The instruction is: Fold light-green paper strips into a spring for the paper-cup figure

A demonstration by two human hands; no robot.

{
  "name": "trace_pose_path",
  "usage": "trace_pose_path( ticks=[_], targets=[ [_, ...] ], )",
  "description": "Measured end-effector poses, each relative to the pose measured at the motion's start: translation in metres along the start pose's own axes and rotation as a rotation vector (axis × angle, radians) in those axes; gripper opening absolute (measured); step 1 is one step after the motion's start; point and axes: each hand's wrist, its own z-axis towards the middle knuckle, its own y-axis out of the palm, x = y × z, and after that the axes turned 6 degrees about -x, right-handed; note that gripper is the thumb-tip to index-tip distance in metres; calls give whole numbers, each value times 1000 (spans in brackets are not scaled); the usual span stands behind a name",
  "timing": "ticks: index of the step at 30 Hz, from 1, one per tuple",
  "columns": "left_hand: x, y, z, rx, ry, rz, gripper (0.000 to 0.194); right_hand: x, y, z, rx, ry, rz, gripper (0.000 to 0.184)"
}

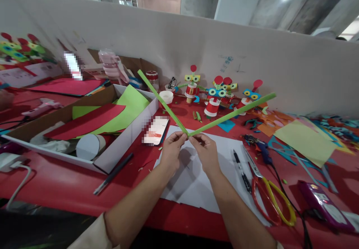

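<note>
Both hands are raised over a white sheet of paper (221, 174) on the red table (56, 181). My left hand (171, 152) pinches one green paper strip (159, 98) that slants up to the left. My right hand (206, 151) pinches a second green paper strip (232, 114) that slants up to the right. The two strips meet in a V at my fingertips. Whether they are one folded strip or two joined ones I cannot tell.
A cardboard box (129, 133) with red and green paper sheets stands at the left, a phone (155, 130) beside it. Scissors (266, 189), a pen (242, 170) and a glue gun (260, 148) lie at the right. Paper-cup figures (213, 105) line the white partition wall.
</note>
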Motion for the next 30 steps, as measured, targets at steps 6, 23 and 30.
trace_pose_path(
  ticks=[6, 23, 30],
  targets=[
    [1, 3, -2, -11, -69, -52, 27, 2, 0, -1, 35, -43, -65, 16],
    [4, 3, -2, 4, 23, 103, 17, -2, 2, -6, 11, -168, -288, 10],
    [3, 1, 3, 55, -122, -56, 29, 0, 7, -8, 22, -171, -233, 8]
  ],
)
